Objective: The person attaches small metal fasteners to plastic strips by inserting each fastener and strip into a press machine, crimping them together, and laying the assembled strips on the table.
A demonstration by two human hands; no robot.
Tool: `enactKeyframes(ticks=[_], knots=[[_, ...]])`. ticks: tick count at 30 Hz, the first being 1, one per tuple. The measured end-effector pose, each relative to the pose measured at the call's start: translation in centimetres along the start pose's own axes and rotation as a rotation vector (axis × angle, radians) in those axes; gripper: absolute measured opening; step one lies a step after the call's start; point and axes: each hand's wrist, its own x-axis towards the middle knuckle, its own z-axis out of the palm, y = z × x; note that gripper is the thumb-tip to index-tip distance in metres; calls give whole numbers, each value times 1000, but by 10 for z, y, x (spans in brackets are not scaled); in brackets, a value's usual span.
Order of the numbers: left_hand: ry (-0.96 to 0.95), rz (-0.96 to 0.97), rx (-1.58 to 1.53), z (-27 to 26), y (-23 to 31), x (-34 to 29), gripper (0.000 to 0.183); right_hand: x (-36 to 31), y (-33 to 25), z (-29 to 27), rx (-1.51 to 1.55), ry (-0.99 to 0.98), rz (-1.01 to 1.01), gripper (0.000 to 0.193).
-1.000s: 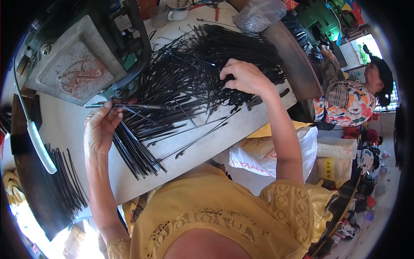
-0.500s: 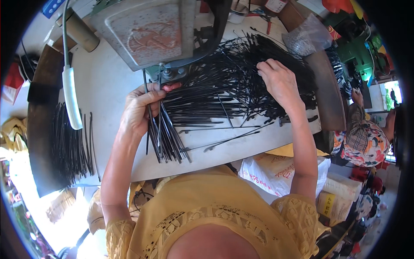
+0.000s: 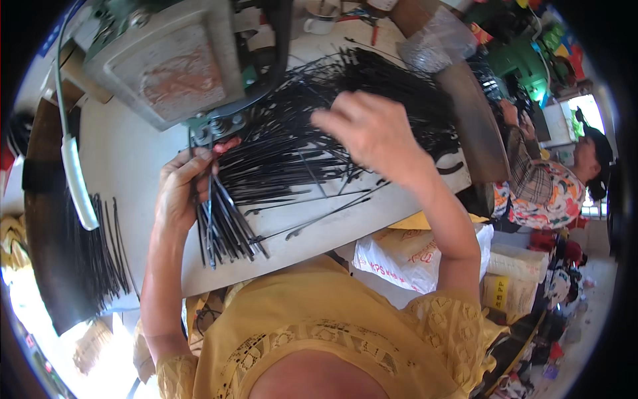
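Observation:
My left hand [image 3: 178,187] is closed round a bundle of thin black rods [image 3: 226,233] at the front of the machine's lower end [image 3: 222,125]. The rods fan out toward the table's near edge. A small red piece [image 3: 228,144] lies close by its fingertips; what it is I cannot make out. My right hand [image 3: 377,136] hovers over a large heap of similar black rods [image 3: 279,169], smeared by motion. Its fingers are bent, and whether anything is between them does not show.
A grey machine head [image 3: 179,76] overhangs the table [image 3: 126,156]. More rods [image 3: 100,256] lie at the left rim, by a lamp [image 3: 78,183]. A clear plastic bag [image 3: 435,41], a white cup [image 3: 320,25] and red-handled pliers [image 3: 374,32] are at the back. A co-worker [image 3: 541,183] sits at right.
My right hand has lifted from the heap and moved left and nearer to the machine. My left hand still grips its bundle. The whole view has shifted; the co-worker shows more fully.

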Motion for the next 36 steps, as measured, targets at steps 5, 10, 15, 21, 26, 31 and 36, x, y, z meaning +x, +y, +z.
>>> enactKeyframes(ticks=[5,10,15,21,26,31,36], knots=[[2,18,-32,4,0,-4,8,15,-60,21,482,-28,21,19],[68,25,-37,13,6,-9,8,40,-55,68,1149,-186,398,22],[97,45,-50,8,6,-7,13,56,-64,78,1276,-149,503,26],[127,43,-83,11,7,-6,22,62,-66,84,1454,-4,603,22],[134,39,-116,8,8,-6,26,69,-66,80,1686,-22,713,21],[110,28,-110,10,9,-5,29,67,-64,83,1735,-66,790,19],[87,14,-144,9,8,-3,29,69,-65,82,1765,-63,766,18]])
